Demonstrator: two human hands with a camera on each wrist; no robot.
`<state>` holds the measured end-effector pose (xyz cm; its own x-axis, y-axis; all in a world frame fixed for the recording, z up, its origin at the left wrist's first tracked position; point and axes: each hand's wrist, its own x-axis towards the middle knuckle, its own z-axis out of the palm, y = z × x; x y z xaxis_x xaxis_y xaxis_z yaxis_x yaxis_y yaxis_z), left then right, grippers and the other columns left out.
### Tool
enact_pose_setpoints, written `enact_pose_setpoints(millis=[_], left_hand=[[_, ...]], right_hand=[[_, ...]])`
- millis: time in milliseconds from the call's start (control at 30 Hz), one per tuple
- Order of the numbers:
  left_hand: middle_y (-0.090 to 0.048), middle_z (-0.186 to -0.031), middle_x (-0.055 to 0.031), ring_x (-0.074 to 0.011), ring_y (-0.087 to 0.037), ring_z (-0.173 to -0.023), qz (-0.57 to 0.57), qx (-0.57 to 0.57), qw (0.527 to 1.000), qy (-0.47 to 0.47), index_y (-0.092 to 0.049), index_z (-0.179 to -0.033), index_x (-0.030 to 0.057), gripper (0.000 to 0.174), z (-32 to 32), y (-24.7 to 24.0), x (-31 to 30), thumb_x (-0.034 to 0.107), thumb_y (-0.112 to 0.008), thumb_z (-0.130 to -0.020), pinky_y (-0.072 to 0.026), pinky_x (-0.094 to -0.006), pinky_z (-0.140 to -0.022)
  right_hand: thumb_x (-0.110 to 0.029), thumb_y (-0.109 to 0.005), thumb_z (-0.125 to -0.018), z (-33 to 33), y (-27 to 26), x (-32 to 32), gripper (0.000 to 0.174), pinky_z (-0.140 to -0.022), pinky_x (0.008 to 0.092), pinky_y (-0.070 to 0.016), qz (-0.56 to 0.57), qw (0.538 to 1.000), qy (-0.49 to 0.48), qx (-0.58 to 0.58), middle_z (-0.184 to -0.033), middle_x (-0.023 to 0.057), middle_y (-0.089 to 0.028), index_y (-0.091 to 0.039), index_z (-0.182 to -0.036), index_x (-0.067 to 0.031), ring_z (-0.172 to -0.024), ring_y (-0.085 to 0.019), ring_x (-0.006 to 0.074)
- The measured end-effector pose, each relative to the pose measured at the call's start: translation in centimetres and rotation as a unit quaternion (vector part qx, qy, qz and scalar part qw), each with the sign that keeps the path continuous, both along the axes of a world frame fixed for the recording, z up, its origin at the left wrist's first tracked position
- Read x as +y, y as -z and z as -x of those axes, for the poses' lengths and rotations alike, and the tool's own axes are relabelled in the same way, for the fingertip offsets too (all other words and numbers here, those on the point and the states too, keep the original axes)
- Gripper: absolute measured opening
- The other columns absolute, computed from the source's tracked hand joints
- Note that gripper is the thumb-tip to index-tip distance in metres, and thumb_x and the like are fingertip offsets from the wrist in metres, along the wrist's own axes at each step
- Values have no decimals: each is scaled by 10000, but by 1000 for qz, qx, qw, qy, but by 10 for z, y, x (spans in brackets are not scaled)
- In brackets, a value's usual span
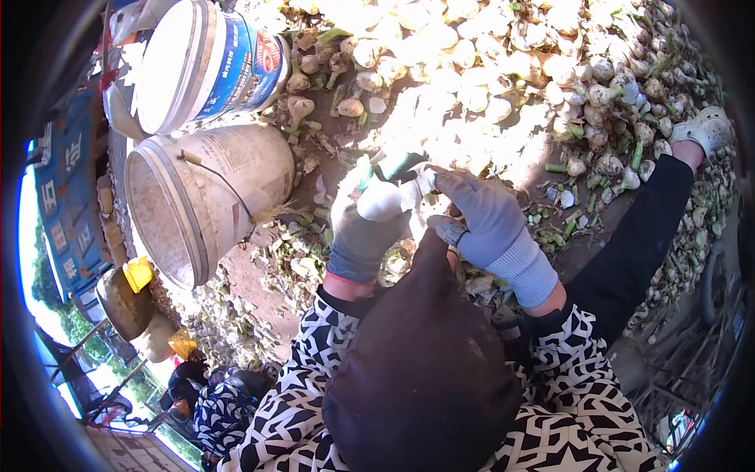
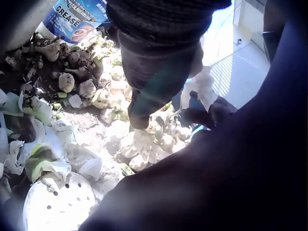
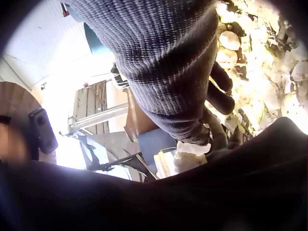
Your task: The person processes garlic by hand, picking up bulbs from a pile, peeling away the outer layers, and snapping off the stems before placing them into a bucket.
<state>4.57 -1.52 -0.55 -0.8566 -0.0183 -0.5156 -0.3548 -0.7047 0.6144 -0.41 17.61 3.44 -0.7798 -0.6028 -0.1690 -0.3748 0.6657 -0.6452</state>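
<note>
My left hand, in a grey glove with green on the fingers, grips a white garlic bulb in front of my chest. Close against it, my right hand in a grey knit glove pinches pale garlic skin at the bulb's end. From the left wrist, the gloved left hand shows dark against the light, with a white flap of skin hanging beside it. The right wrist view has the right hand over a white piece; its fingertips are partly hidden.
Heaped garlic bulbs spread ahead and right. A blue-and-white bucket and a dirty white bucket lie at left. Trimmed stalks and peel litter the ground. A holed clog rests at the heap's edge, and another person is behind left.
</note>
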Motion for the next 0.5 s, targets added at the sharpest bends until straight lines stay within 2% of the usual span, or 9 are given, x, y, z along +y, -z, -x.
enact_pose_setpoints(millis=[67, 100, 167, 200, 233, 300, 400, 433, 500], left_hand=[[-521, -1332, -158, -281, -502, -1229, 279, 64, 950, 125, -425, -1344, -30, 527, -12, 24, -6, 324, -440, -954, -408, -334, -1024], [-529, -1328, -139, -279, -513, -1217, 531, 122, 805, 234, -452, -1325, -19, 500, -12, 25, -9, 314, -451, -952, -415, -332, -1016], [-523, -1346, -112, -297, -484, -1251, 501, 54, 835, 220, -506, -1281, 16, 436, -5, 20, -10, 294, -450, -951, -386, -412, -1051], [-537, -1311, -116, -309, -475, -1259, 188, 56, 979, 58, -545, -1228, 58, 367, 1, 12, -2, 255, -491, -923, -392, -452, -1039], [-550, -1276, -120, -320, -466, -1267, -154, 53, 980, -111, -584, -1175, 100, 306, 3, 9, 3, 216, -531, -896, -399, -492, -1028], [-517, -1310, -153, -369, -387, -1322, -258, -7, 952, -165, -570, -1200, 71, 364, 5, 19, -5, 282, -447, -931, -368, -566, -1026], [-574, -1269, -172, -356, -471, -1252, -243, -86, 948, -185, -548, -1245, 24, 461, 9, 13, -5, 329, -418, -925, -326, -582, -1050], [-574, -1269, -172, -356, -471, -1252, -248, -80, 948, -184, -548, -1245, 24, 461, 10, 6, -8, 329, -418, -925, -326, -582, -1050], [-592, -1214, -193, -378, -523, -1173, -210, -121, 948, -206, -550, -1222, 13, 455, 12, -8, -17, 334, -421, -927, -369, -576, -1018]], right_hand=[[-262, -601, -848, 14, -1, -16, 370, -703, 397, -526, 27, 997, -23, 69, -1047, 106, -650, -575, -1183, -107, -796, -658, 297], [-256, -605, -856, 20, 3, -23, 307, -695, 387, -525, 19, 995, -61, 77, -991, 96, -663, -599, -1121, -100, -771, -656, 296], [-250, -609, -864, 20, 4, -25, 250, -688, 378, -523, 13, 991, -101, 86, -935, 86, -676, -622, -1059, -94, -747, -653, 295], [-225, -625, -860, 14, 1, -19, 196, -679, 357, -523, 100, 992, -70, -38, -869, 87, -675, -633, -996, -83, -725, -656, 270], [-199, -642, -857, 7, -1, -12, 149, -669, 335, -523, 182, 969, -38, -163, -804, 87, -674, -644, -934, -72, -703, -658, 246], [-148, -667, -847, -11, -1, 4, 85, -664, 307, -519, 227, 933, -18, -280, -767, 103, -663, -656, -886, -74, -711, -662, 196], [-237, -654, -879, -18, 15, 32, 166, -704, 333, -515, 364, 626, 125, -679, -803, 131, -669, -653, -954, -88, -773, -671, 226], [-237, -654, -879, -23, 32, 30, 166, -704, 333, -515, 361, 632, 125, -674, -803, 131, -669, -653, -954, -88, -773, -671, 226], [-346, -613, -887, -19, 52, 29, 287, -763, 396, -513, -103, 953, -29, -282, -843, 155, -682, -659, -990, -82, -827, -668, 307]])
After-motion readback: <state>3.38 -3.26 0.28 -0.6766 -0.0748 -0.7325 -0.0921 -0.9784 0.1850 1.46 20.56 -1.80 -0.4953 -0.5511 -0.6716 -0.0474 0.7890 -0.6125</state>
